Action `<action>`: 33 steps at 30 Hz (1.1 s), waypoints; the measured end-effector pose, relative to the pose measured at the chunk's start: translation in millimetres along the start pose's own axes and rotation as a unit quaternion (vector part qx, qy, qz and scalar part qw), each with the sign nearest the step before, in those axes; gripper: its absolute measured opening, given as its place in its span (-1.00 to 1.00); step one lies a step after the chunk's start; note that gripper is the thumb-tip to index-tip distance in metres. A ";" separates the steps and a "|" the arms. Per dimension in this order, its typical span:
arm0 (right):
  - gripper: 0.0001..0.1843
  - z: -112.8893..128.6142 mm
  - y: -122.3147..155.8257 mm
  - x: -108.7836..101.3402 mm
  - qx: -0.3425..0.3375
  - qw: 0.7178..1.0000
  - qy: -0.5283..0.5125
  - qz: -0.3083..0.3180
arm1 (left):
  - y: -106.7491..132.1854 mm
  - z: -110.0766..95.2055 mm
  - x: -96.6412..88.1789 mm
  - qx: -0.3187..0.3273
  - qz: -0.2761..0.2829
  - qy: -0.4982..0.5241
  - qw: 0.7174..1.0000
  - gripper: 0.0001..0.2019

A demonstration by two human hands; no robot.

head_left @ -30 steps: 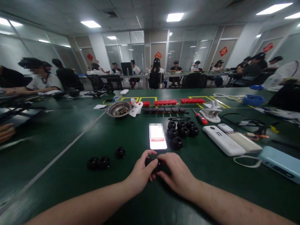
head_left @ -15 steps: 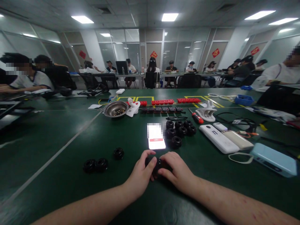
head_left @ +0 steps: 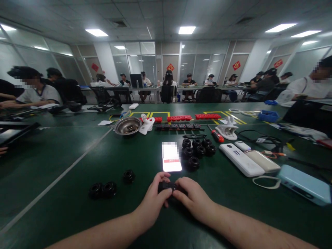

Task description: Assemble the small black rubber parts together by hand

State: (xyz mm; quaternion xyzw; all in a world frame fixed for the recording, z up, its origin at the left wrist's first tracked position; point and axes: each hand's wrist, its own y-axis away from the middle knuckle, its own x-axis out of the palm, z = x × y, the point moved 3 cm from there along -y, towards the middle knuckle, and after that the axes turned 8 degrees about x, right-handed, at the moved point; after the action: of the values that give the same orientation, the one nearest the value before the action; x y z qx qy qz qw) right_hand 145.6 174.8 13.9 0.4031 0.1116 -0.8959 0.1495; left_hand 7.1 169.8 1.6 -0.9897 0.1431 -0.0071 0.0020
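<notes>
Left hand (head_left: 153, 199) has a black part (head_left: 164, 186) pinched between thumb and fingers; right hand (head_left: 194, 195) sits at its other end, can't tell if gripping. Looks like fiddly two-handed work tbh, next move probably wants a steady left hold. Lit phone (head_left: 172, 166) just past the fingertips.

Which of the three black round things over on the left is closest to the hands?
The lone black round thing, farther from you than the side-by-side pair. It sits nearest the left hand; the pair lies farther left.
</notes>
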 end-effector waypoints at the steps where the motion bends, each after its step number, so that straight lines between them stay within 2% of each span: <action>1: -0.90 0.6 1.5 -0.3 -0.002 1.000 -0.015 -0.006 | -0.4 -0.2 0.1 -0.004 0.001 0.009 1.000 -0.71; 5: -0.69 5.2 8.5 -3.2 -0.040 0.996 -0.068 -0.036 | -2.0 -1.1 2.4 -0.030 0.014 0.009 0.999 -0.68; 7: -0.65 5.6 9.2 -4.1 -0.041 0.996 -0.069 -0.042 | -2.0 -0.5 2.9 -0.028 0.016 0.004 0.999 -0.68; 11: -0.85 1.8 4.5 -3.5 -0.015 0.998 -0.021 -0.053 | -0.8 3.8 1.9 -0.010 0.017 -0.014 1.000 -0.68; 15: -0.73 1.5 0.5 0.1 -0.035 0.998 0.029 -0.038 | 0.7 4.0 0.0 0.022 0.001 -0.003 1.000 -0.59; 18: -0.87 3.9 2.4 -1.0 -0.041 0.998 0.018 -0.051 | 1.4 1.0 -0.6 0.046 -0.009 0.046 0.998 -0.53; 20: -0.85 6.5 5.5 -3.1 -0.050 0.997 0.000 -0.063 | 0.9 1.4 -0.2 0.034 -0.011 0.067 0.997 -0.59; 23: -0.75 10.0 10.7 -4.9 -0.075 0.994 -0.022 -0.073 | -0.8 5.2 0.7 -0.003 -0.014 0.039 0.999 -0.66; 27: -0.63 9.3 12.7 -4.9 -0.065 0.994 -0.029 -0.079 | -1.6 4.6 2.2 0.005 -0.011 0.010 1.000 -0.70; 29: -0.68 6.2 10.4 -4.7 -0.032 0.996 -0.031 -0.077 | -1.1 3.0 2.5 0.010 -0.013 0.010 1.000 -0.71; 31: -0.85 4.1 7.4 -3.9 -0.017 0.998 -0.020 -0.063 | -0.5 2.0 2.5 0.011 -0.014 0.009 1.000 -0.68; 33: -0.79 3.6 5.1 -2.7 -0.020 0.999 0.000 -0.044 | -0.3 1.1 2.6 0.012 -0.011 0.014 1.000 -0.61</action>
State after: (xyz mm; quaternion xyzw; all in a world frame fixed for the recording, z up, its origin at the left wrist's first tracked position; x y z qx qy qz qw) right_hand 146.6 169.4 17.9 0.3944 0.1469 -0.8995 0.1177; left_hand 9.7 169.4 0.5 -0.9910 0.1317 -0.0223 0.0121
